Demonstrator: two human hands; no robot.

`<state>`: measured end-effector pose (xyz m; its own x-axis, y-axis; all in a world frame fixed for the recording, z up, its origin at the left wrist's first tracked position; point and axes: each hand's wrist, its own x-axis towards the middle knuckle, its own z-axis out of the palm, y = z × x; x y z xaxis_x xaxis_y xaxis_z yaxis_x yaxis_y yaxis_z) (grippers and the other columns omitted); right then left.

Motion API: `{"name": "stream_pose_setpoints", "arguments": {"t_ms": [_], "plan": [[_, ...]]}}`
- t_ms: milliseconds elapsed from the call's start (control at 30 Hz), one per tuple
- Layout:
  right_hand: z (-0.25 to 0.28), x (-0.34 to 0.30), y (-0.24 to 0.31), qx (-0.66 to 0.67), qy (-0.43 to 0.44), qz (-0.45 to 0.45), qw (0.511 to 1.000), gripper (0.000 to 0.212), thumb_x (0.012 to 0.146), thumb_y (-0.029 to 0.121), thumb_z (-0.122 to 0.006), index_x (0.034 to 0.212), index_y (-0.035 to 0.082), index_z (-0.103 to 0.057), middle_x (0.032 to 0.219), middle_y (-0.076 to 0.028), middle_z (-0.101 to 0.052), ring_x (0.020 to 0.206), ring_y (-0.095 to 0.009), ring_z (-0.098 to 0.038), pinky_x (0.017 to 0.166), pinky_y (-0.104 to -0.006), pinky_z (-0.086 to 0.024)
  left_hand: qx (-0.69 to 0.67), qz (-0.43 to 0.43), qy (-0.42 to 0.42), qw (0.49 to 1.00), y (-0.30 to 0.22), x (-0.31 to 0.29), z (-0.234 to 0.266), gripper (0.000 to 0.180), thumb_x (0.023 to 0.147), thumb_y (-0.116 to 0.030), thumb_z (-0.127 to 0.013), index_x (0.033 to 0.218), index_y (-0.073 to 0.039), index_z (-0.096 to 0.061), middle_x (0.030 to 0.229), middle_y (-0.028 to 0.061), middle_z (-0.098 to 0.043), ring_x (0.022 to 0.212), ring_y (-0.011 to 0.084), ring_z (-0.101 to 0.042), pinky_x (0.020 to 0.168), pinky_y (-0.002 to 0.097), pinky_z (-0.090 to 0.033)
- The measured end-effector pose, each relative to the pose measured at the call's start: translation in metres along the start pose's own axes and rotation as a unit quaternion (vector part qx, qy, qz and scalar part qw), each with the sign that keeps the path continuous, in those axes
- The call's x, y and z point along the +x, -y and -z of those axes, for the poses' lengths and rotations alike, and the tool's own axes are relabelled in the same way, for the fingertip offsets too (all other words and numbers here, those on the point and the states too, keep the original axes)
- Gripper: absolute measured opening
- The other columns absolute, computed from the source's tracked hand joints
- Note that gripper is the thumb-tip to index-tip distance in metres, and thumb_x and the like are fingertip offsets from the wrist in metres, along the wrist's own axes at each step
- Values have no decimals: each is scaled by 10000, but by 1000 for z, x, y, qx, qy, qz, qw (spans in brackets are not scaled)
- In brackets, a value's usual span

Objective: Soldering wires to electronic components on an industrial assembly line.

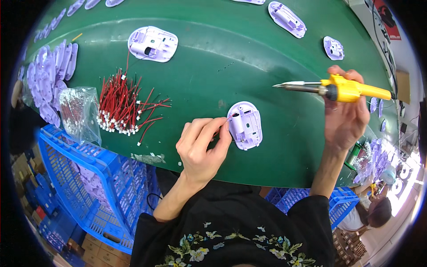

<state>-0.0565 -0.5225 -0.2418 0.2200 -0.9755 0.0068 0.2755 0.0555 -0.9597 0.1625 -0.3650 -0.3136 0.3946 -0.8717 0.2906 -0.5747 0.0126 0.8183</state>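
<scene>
My right hand [347, 118] grips a yellow soldering iron [349, 89], its pointed metal tip aimed left and raised over the table. A lavender plastic shell [245, 127] lies on the green tabletop, inner side up, showing moulded ribs and a rounded housing. At the left edge of that shell, my left hand [200, 142] has thumb and forefinger pinched on a thin wire lead [216, 133], red and dark in colour. One wire end reaches into the shell. The soldering tip is apart from the shell, up and to its right.
A pile of red wire leads with white connectors [122, 107] lies left, beside a clear plastic bag [80, 113] of them. Stacked lavender shells [46, 80] sit far left. Another shell [153, 43] lies beyond the wires. Blue crates [95, 162] stand below the table edge. A person [373, 211] is at right.
</scene>
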Motion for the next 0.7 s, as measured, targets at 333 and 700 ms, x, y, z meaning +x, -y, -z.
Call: {"name": "stream_pose_setpoints", "arguments": {"t_ms": [333,700], "plan": [[25,8,27,-2,4,93,996,420,999,318,-559,1288,14,-550,1375,-326,-526,1014,-182,-645,869,-278,-524,24,64,26,997,-17,5,8,170,790,13,-782,950,-8,-730,789,54,-664,612,151,-563,545,282,-460],[62,3,58,-8,-12,138,990,442,1039,320,-488,1318,-22,-511,1411,-357,-465,1135,-245,-644,1002,-339,-536,5,103,-4,995,-7,62,15,123,927,-78,-700,1007,5,-744,870,40,-718,723,79,-591,649,242,-459]]}}
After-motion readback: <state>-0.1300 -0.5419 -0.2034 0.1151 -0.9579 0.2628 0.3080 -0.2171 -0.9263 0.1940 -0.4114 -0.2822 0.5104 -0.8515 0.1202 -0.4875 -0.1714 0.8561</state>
